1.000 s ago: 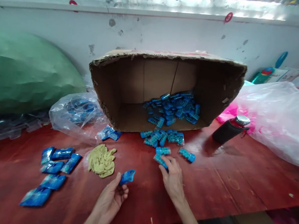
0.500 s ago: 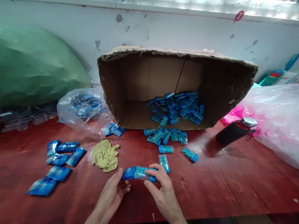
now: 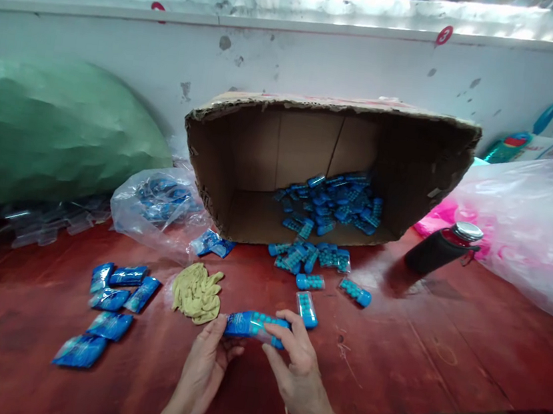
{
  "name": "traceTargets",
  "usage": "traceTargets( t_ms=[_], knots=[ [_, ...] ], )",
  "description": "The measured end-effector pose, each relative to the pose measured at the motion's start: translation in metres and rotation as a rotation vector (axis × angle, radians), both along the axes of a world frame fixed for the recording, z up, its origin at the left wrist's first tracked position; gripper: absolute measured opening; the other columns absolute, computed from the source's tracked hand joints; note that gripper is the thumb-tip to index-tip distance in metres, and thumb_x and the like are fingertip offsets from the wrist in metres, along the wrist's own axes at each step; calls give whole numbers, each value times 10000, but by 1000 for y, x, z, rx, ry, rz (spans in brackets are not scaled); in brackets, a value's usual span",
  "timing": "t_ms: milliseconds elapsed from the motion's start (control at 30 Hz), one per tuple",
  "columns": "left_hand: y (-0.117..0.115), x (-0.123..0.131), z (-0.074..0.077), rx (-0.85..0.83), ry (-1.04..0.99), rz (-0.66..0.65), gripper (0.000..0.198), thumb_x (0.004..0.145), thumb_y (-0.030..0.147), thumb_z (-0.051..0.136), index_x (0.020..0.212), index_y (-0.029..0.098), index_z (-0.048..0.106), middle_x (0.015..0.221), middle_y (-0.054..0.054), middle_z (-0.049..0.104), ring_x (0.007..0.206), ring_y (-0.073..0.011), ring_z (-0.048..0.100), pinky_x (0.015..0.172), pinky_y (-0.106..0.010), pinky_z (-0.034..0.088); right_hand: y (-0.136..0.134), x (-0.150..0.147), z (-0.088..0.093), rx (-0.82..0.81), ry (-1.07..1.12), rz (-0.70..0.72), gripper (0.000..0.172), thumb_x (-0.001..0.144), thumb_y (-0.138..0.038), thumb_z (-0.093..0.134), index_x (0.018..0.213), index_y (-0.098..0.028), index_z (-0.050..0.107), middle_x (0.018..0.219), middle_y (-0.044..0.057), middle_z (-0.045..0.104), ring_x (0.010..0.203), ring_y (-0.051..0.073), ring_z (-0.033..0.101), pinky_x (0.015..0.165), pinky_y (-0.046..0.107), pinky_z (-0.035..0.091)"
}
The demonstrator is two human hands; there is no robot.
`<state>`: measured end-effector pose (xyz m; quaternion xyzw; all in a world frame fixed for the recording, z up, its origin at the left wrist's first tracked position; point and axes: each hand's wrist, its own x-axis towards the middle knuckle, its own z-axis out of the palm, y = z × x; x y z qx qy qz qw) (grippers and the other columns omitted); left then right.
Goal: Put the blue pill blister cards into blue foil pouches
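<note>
Near yellow cloth (image 3: 196, 293) and loose tube (image 3: 307, 309), left fingers (image 3: 214, 329) pinch a wrapper (image 3: 238, 324), right fingers (image 3: 287, 336) a beaded tube (image 3: 258, 325).

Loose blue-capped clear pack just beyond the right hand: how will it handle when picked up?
The clear pack is probably fairly stiff: its sides look straight, not sagging. It may be slick, since its surface is glossy. The turquoise pieces inside might shift when it tilts; whether they're packed tight, I can't tell.
</note>
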<state>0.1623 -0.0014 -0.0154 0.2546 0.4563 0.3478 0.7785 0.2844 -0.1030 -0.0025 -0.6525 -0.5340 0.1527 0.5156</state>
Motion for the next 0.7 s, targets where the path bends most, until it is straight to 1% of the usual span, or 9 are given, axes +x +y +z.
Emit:
traceTargets(
  t_ms=[100, 167, 267, 367, 433, 533, 600, 700],
  knots=[
    [-1, 0, -1, 26, -3, 36, 285, 579, 321, 712, 736, 164, 534, 592, 22, 638, 507, -110, 578, 457, -214, 488, 0, -4, 1, 4, 14, 15, 311, 778, -62, 477, 1027, -239, 536, 1146, 73, 425, 1050, 180, 491, 878, 271, 429],
    [-2, 1, -1, 44, 3, 44, 275, 584, 325, 707, 717, 165, 528, 587, 30, 630, 502, -96, 568, 465, -200, 482, 2, -8, -1, -8, 49, 1, 289, 775, -73, 494, 1007, -234, 551, 1127, 72, 442, 1029, 183, 507, 866, 273, 441],
    [-5, 5, -1, 54, -6, 12, 254, 604, 309, 696, 733, 164, 531, 614, 25, 635, 516, -96, 576, 473, -195, 475, 4, -16, -10, 19, 71, -38, 282, 781, -77, 481, 1003, -227, 570, 1112, 82, 459, 1021, 193, 516, 852, 283, 453],
    [-5, 7, 0, -1, -31, -33, 232, 627, 283, 682, 758, 167, 531, 645, 13, 642, 548, -114, 593, 479, -212, 479, 5, -19, -16, 28, 97, -31, 309, 777, -101, 506, 1053, -227, 566, 1156, 93, 456, 1064, 213, 494, 882, 304, 437],
    [-4, 6, 0, -38, -13, -54, 217, 625, 257, 685, 735, 162, 525, 622, 12, 632, 537, -120, 588, 478, -227, 483, 4, -18, -15, -14, 158, 19, 335, 780, -128, 522, 1097, -235, 550, 1186, 87, 461, 1094, 217, 476, 921, 320, 408],
    [-1, 4, 0, -45, 21, -55, 191, 629, 214, 682, 719, 157, 523, 582, 26, 610, 510, -111, 571, 493, -244, 497, 4, -12, -12, -51, 304, 107, 292, 828, -150, 463, 1079, -254, 572, 1153, 59, 510, 1073, 189, 494, 925, 306, 400],
    [-1, 4, 2, -62, 20, -46, 174, 646, 206, 668, 749, 159, 536, 603, 22, 622, 526, -111, 578, 506, -249, 503, 5, -9, -12, -35, 408, 101, 273, 831, -155, 460, 1054, -252, 585, 1101, 50, 542, 1037, 179, 514, 899, 293, 418],
    [-2, 7, 7, -97, -4, -68, 148, 680, 221, 640, 784, 157, 557, 669, -9, 660, 580, -126, 605, 540, -260, 511, 8, -11, -15, -16, 499, 28, 281, 787, -148, 514, 1049, -234, 572, 1041, 49, 561, 971, 182, 540, 844, 292, 450]
  ],
)
